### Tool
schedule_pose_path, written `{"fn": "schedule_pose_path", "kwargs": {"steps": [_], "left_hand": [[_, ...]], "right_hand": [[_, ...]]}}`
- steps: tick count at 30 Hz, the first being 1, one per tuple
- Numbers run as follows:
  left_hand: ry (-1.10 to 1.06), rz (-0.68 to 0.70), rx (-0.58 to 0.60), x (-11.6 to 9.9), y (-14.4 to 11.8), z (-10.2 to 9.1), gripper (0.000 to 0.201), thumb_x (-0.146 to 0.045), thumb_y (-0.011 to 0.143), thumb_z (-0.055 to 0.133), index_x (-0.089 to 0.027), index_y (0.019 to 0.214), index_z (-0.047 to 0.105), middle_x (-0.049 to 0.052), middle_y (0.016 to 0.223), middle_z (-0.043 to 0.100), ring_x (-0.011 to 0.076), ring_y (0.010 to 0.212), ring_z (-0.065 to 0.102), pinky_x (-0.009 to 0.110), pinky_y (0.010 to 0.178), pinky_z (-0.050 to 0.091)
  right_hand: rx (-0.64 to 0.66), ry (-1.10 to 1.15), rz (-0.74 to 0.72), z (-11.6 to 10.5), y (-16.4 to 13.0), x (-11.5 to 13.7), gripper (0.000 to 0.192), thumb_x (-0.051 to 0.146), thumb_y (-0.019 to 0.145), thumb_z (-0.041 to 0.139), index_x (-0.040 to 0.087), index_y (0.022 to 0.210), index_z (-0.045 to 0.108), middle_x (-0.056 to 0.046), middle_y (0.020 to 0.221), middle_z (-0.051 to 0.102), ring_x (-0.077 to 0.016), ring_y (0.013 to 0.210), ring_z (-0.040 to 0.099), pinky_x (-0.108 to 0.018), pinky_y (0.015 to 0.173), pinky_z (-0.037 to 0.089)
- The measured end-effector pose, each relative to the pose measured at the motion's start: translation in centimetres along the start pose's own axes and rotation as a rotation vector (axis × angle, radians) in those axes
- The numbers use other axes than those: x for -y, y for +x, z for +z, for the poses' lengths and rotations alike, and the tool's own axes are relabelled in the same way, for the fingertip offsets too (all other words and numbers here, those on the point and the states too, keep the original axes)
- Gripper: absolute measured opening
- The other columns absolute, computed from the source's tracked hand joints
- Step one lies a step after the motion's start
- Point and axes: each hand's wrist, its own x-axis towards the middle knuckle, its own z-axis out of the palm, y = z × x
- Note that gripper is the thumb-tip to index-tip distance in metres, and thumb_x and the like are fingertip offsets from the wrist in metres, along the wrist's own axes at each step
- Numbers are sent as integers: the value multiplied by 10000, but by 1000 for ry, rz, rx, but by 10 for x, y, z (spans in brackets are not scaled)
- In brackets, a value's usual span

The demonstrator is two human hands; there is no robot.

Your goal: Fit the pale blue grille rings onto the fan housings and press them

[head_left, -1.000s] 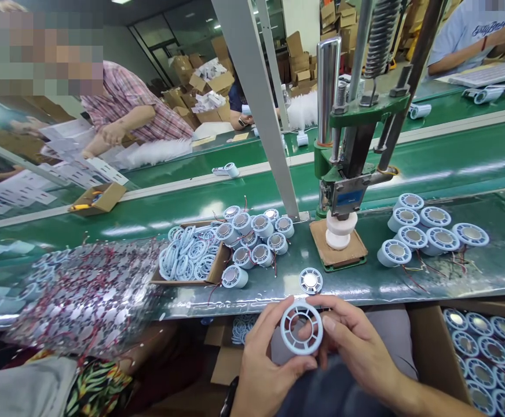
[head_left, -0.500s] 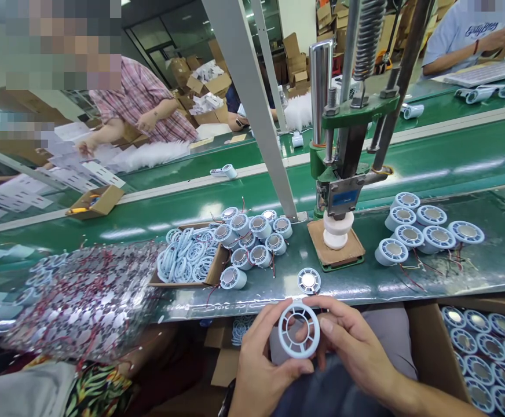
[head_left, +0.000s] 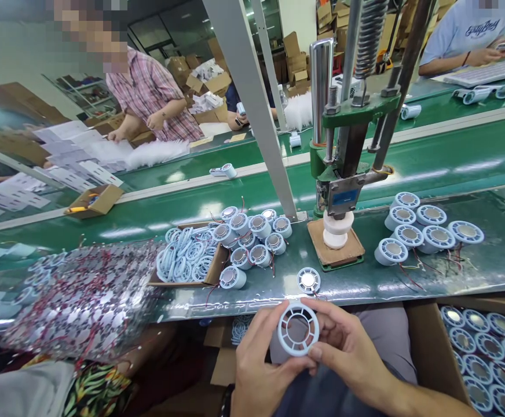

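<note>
Both my hands hold one light blue plastic ring with spokes (head_left: 299, 351), raised over my lap just off the bench edge. My left hand (head_left: 259, 359) grips it from the left, thumb below and fingers behind. From the right, my right hand (head_left: 352, 350) has its thumb on the lower right rim and its fingers around the edge. Whether a housing sits behind the ring I cannot tell. On the bench just beyond lies a similar round part with a silver disc (head_left: 308, 280). Behind it stands a green hand press (head_left: 339, 197) with a white plastic head over a brown pad.
A cardboard box of blue rings (head_left: 191, 255) and a cluster of blue cylindrical parts with wires (head_left: 259, 225) are left. More such parts (head_left: 409, 236) stand right of the press. A carton (head_left: 435, 353) of them is lower right. Co-workers sit and stand across the green conveyor (head_left: 183, 208).
My right thumb has moved down from the ring's upper right to its lower right rim. The ring stays in nearly the same place. Across the line, the co-worker in plaid has shifted.
</note>
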Motion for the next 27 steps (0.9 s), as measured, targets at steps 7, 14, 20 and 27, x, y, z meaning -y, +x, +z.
{"fn": "schedule_pose_path", "kwargs": {"steps": [7, 14, 20, 27], "left_hand": [[-40, -78, -27, -3, 0, 1, 622, -589, 633, 859, -223, 1127, 765, 53, 898, 784, 208, 744, 754, 230, 661, 622], [-163, -230, 36, 3, -4, 1, 662, -551, 532, 927, -263, 1106, 772, 24, 898, 768, 214, 751, 743, 248, 674, 615], [-162, -284, 53, 1, -2, 0, 658, -540, 507, 945, -235, 1068, 789, 41, 882, 763, 228, 741, 732, 284, 686, 623], [-132, -252, 39, 0, -2, 1, 630, -559, 555, 921, -253, 1089, 785, 47, 935, 782, 237, 792, 746, 279, 694, 629]], "right_hand": [[-24, -86, 9, -5, 2, 3, 501, 458, 858, 756, 217, 1294, 699, 0, 666, 691, -125, 530, 656, -270, 559, 594], [17, 48, 21, -7, 7, 1, 416, 463, 858, 758, 256, 1218, 746, -16, 648, 728, -135, 526, 688, -253, 544, 601], [7, 76, 36, -7, 8, -1, 415, 446, 855, 767, 228, 1208, 745, -19, 649, 729, -130, 506, 687, -233, 517, 593], [9, 48, 20, -7, 4, -2, 478, 393, 825, 808, 234, 1264, 703, -13, 733, 731, -120, 545, 681, -240, 543, 604]]}}
